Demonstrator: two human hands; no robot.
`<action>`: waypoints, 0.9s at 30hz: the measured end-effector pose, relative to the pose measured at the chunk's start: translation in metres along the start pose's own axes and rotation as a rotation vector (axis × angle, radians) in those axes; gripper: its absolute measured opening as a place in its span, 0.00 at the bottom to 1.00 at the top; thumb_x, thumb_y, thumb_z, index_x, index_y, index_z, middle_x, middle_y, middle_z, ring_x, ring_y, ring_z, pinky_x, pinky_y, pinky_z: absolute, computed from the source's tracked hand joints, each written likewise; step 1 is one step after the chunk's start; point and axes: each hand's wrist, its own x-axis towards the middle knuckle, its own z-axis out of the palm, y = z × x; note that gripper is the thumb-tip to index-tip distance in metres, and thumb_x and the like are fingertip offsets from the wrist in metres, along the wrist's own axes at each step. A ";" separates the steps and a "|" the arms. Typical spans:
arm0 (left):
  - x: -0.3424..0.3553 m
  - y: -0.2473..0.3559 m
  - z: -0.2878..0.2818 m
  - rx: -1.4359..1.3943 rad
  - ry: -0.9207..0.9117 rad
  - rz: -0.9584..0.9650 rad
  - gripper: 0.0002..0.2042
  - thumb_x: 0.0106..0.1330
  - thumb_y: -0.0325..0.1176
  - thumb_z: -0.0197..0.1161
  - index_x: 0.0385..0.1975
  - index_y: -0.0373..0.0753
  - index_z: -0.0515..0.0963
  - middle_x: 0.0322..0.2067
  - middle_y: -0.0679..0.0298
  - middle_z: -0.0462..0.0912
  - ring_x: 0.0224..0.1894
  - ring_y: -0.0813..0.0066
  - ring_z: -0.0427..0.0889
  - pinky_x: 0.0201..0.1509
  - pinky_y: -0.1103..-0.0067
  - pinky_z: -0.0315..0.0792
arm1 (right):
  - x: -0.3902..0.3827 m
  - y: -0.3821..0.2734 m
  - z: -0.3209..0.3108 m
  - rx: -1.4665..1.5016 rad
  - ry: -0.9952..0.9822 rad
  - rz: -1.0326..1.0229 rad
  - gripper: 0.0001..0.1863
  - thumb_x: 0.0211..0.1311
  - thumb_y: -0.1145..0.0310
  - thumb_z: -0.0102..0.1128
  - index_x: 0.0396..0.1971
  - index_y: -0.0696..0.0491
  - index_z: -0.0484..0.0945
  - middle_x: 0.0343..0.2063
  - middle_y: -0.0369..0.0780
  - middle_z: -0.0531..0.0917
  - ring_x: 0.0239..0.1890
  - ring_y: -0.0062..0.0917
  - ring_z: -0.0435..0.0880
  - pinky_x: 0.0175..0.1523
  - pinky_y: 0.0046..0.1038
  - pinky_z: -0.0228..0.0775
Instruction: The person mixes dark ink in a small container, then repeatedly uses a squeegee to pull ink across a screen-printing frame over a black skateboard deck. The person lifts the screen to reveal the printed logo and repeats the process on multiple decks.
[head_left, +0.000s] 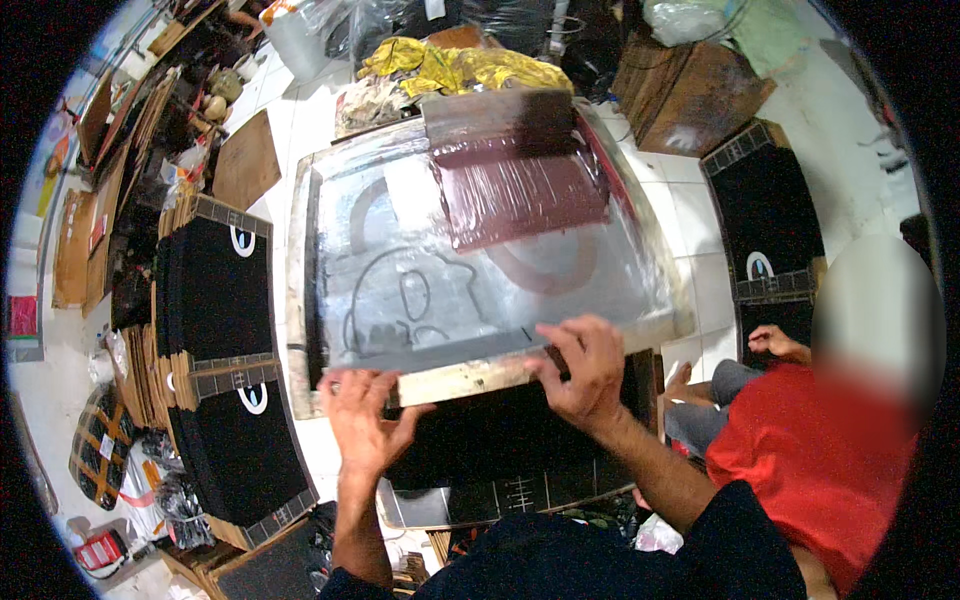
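Observation:
A screen printing frame (460,376) with pale wooden bars lies before me, tilted slightly. My left hand (365,415) grips its near bar close to the left corner, fingers over the top. Further right, my right hand (585,370) holds the same bar, fingers bent over the edge. Grey mesh (330,240) with a curved cartoon outline fills the frame. Dark red ink (520,200) covers its upper part, and a wide wooden squeegee (500,122) rests at the far end. Under the near bar shows black cloth (490,440) on a board; its far part is hidden.
Stacks of boards with black printed cloth (215,285) stand at left, more black cloth (765,200) at right. Yellow stained cloth (460,68) lies beyond the frame. A person in a red shirt (800,450) sits close on my right. Wooden boards (690,95) lean at far right.

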 end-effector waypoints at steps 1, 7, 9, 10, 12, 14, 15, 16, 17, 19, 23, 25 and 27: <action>0.006 0.004 -0.024 0.007 -0.014 -0.009 0.27 0.49 0.52 0.80 0.42 0.38 0.85 0.39 0.60 0.85 0.47 0.61 0.81 0.65 0.55 0.61 | 0.009 -0.009 -0.012 -0.034 0.095 -0.033 0.20 0.60 0.50 0.70 0.48 0.46 0.84 0.44 0.40 0.79 0.49 0.41 0.78 0.53 0.45 0.68; -0.023 -0.048 -0.055 0.235 0.669 -0.147 0.31 0.62 0.31 0.74 0.66 0.34 0.73 0.65 0.52 0.76 0.68 0.51 0.71 0.76 0.57 0.58 | 0.165 -0.028 -0.084 -0.141 0.455 -0.203 0.20 0.67 0.48 0.64 0.42 0.51 0.82 0.39 0.46 0.83 0.46 0.44 0.81 0.52 0.45 0.73; -0.087 -0.105 -0.008 0.005 0.646 -0.418 0.31 0.66 0.29 0.71 0.68 0.30 0.68 0.66 0.46 0.73 0.70 0.50 0.70 0.75 0.60 0.61 | 0.204 -0.042 -0.106 -0.152 0.508 -0.176 0.18 0.66 0.48 0.65 0.36 0.49 0.84 0.34 0.41 0.84 0.41 0.41 0.83 0.44 0.43 0.76; -0.131 -0.133 0.025 -0.096 0.529 -0.557 0.31 0.68 0.28 0.68 0.69 0.28 0.66 0.66 0.44 0.73 0.70 0.49 0.70 0.75 0.61 0.61 | 0.223 -0.048 -0.114 -0.158 0.516 -0.144 0.17 0.67 0.48 0.64 0.34 0.48 0.85 0.30 0.41 0.84 0.37 0.41 0.84 0.43 0.44 0.77; -0.237 -0.176 0.093 -0.086 0.065 -0.942 0.23 0.72 0.37 0.63 0.62 0.30 0.75 0.57 0.41 0.80 0.62 0.44 0.78 0.69 0.61 0.68 | 0.251 -0.055 -0.134 -0.253 0.319 0.047 0.25 0.71 0.40 0.54 0.45 0.45 0.87 0.38 0.41 0.87 0.44 0.38 0.85 0.50 0.40 0.74; -0.353 -0.188 0.149 -0.104 -0.717 -0.971 0.19 0.72 0.44 0.56 0.44 0.34 0.86 0.44 0.41 0.86 0.50 0.42 0.85 0.56 0.57 0.77 | 0.287 -0.059 -0.147 -0.228 0.225 0.167 0.31 0.70 0.33 0.48 0.47 0.44 0.86 0.39 0.41 0.89 0.46 0.39 0.86 0.51 0.40 0.74; -0.410 -0.173 0.175 -0.095 -0.869 -0.866 0.20 0.71 0.44 0.58 0.42 0.31 0.86 0.44 0.42 0.87 0.49 0.41 0.86 0.55 0.56 0.78 | 0.304 -0.059 -0.148 -0.277 0.242 0.151 0.31 0.69 0.32 0.48 0.47 0.43 0.86 0.40 0.39 0.90 0.45 0.38 0.87 0.51 0.39 0.74; -0.458 -0.155 0.194 -0.248 -0.805 -0.853 0.19 0.71 0.43 0.58 0.41 0.29 0.85 0.41 0.40 0.87 0.45 0.41 0.86 0.50 0.57 0.78 | 0.319 -0.056 -0.151 -0.245 0.191 0.169 0.32 0.69 0.32 0.48 0.46 0.45 0.87 0.39 0.40 0.89 0.45 0.37 0.87 0.52 0.38 0.74; -0.498 -0.128 0.211 -0.349 -0.877 -0.923 0.19 0.70 0.41 0.58 0.39 0.26 0.84 0.39 0.38 0.86 0.42 0.41 0.87 0.45 0.59 0.79 | 0.334 -0.051 -0.156 -0.227 0.160 0.153 0.33 0.69 0.32 0.48 0.46 0.46 0.87 0.38 0.40 0.89 0.45 0.36 0.87 0.52 0.38 0.73; -0.541 -0.083 0.239 -0.931 -0.235 -1.570 0.14 0.71 0.35 0.57 0.26 0.32 0.80 0.23 0.54 0.79 0.25 0.63 0.75 0.29 0.65 0.68 | 0.356 -0.041 -0.161 -0.220 0.125 0.126 0.33 0.68 0.33 0.49 0.47 0.47 0.87 0.37 0.40 0.89 0.44 0.35 0.86 0.54 0.36 0.72; -0.548 -0.032 0.248 -1.354 0.294 -1.403 0.15 0.76 0.38 0.54 0.30 0.34 0.79 0.21 0.63 0.73 0.22 0.72 0.70 0.26 0.72 0.66 | 0.390 -0.029 -0.167 -0.248 0.122 0.047 0.33 0.68 0.34 0.50 0.48 0.48 0.88 0.38 0.41 0.88 0.43 0.34 0.84 0.55 0.34 0.70; -0.540 -0.028 0.241 -0.717 0.068 -1.175 0.14 0.76 0.38 0.57 0.47 0.33 0.83 0.33 0.58 0.81 0.35 0.67 0.79 0.35 0.69 0.75 | 0.400 -0.031 -0.170 -0.251 0.114 0.014 0.32 0.68 0.35 0.49 0.48 0.48 0.88 0.37 0.42 0.88 0.42 0.35 0.85 0.55 0.36 0.71; -0.541 -0.028 0.235 -0.178 0.013 -0.956 0.15 0.76 0.34 0.58 0.56 0.33 0.80 0.41 0.54 0.82 0.44 0.63 0.81 0.42 0.68 0.77 | 0.404 -0.036 -0.173 -0.244 0.106 -0.024 0.31 0.69 0.36 0.49 0.46 0.47 0.88 0.36 0.44 0.89 0.41 0.38 0.86 0.54 0.38 0.73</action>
